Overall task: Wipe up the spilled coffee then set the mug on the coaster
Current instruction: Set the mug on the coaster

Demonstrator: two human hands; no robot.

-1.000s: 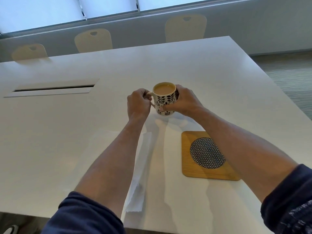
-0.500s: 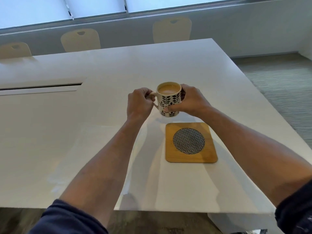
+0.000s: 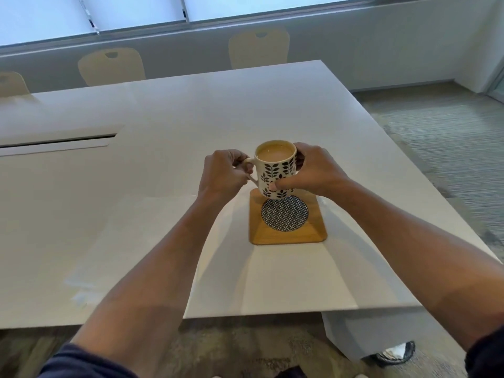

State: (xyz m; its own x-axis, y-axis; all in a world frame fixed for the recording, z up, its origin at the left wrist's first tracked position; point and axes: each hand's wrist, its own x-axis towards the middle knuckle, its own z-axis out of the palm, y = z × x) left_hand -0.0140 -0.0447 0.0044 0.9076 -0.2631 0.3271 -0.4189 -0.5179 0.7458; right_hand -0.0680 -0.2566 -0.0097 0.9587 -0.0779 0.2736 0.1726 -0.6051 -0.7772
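A cream mug [image 3: 276, 170] with a black leaf pattern, full of milky coffee, hangs just above the far edge of a square wooden coaster [image 3: 286, 222] that has a round woven insert. My left hand [image 3: 223, 174] grips the mug's handle. My right hand [image 3: 313, 170] wraps the mug's right side, thumb on the front. The mug's base hides the far rim of the coaster. A white paper sheet [image 3: 141, 241] lies flat on the table under my left forearm. I see no coffee stain on the tabletop.
The white table [image 3: 191, 110] has a long cable slot [image 3: 54, 144] at the left. Its right edge drops to carpet [image 3: 450, 148]. Three beige chairs [image 3: 259, 50] stand along the far side under the window.
Both hands have carried the mug toward me and to the right, from the bare tabletop to above the coaster's far edge. The camera view has shifted too.
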